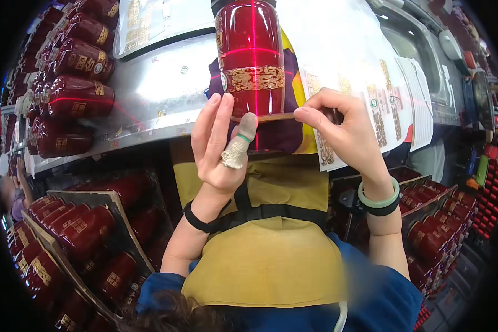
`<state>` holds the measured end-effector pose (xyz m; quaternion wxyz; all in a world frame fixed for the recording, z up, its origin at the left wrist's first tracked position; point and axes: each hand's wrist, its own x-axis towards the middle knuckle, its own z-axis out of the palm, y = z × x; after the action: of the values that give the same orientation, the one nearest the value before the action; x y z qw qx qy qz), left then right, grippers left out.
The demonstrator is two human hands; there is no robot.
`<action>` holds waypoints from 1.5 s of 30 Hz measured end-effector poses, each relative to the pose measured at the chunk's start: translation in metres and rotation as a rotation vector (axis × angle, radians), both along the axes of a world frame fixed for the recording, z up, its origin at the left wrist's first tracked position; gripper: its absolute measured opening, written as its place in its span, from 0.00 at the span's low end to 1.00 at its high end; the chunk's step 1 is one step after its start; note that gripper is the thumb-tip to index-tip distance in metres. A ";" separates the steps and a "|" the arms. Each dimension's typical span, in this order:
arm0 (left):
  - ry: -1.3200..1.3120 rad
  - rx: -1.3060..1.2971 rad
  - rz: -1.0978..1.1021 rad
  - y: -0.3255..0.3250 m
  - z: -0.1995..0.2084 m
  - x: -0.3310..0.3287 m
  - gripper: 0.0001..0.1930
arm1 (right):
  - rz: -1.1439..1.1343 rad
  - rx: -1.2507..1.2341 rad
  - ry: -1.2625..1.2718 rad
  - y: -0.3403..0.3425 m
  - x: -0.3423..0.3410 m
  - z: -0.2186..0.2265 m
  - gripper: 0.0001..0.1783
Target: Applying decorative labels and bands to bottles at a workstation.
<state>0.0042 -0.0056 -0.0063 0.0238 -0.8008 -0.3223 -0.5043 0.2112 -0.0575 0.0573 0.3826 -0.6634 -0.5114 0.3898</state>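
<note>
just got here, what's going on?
A person's left hand, its thumb in a cream cloth cover with a grey tip, is at the near end of a glossy red cylindrical bottle. The right hand appears to pinch a thin brownish strip there; whether the left fingers touch the bottle is unclear. Gold-patterned white sheets lie to the right.

The left hand's (218,160) fingers reach up beside a red bottle's (250,33) lower end, its covered thumb (246,130) over a thin brownish strip (275,117). The right hand's (346,130) fingers pinch the strip's right end. Beyond both sets of fingers, purple-yellow cloth (296,83) underlies the bottle; right of them, printed sheets (351,44); far left, red bottles (83,97).
</note>
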 end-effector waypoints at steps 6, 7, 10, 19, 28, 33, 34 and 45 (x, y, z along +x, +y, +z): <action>-0.103 -0.048 -0.155 0.007 -0.002 0.000 0.17 | 0.020 -0.013 -0.046 0.002 0.002 -0.001 0.13; -0.142 -0.079 -0.096 0.008 -0.005 0.001 0.13 | 0.020 0.009 -0.049 0.002 0.002 -0.001 0.13; -0.252 -0.178 -0.104 0.006 -0.012 -0.002 0.17 | 0.008 -0.006 -0.005 0.002 -0.001 -0.004 0.13; -0.105 -0.094 -0.089 0.001 -0.009 -0.005 0.22 | 0.005 0.010 -0.054 0.001 0.002 -0.005 0.12; -0.138 -0.136 -0.085 0.006 0.000 0.003 0.13 | 0.028 0.020 -0.061 0.001 0.000 -0.002 0.12; -0.224 -0.191 -0.114 0.006 -0.009 -0.004 0.16 | 0.024 0.056 -0.027 0.001 -0.005 -0.001 0.13; -0.220 -0.199 -0.104 0.005 -0.010 -0.005 0.16 | 0.027 0.048 -0.029 0.002 -0.004 -0.001 0.13; -0.146 -0.135 -0.120 0.002 0.002 0.006 0.16 | 0.008 0.019 -0.035 0.005 -0.002 -0.008 0.13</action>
<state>0.0099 -0.0037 -0.0044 -0.0840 -0.7795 -0.3081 -0.5390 0.2094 -0.0524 0.0496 0.3784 -0.6645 -0.5244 0.3745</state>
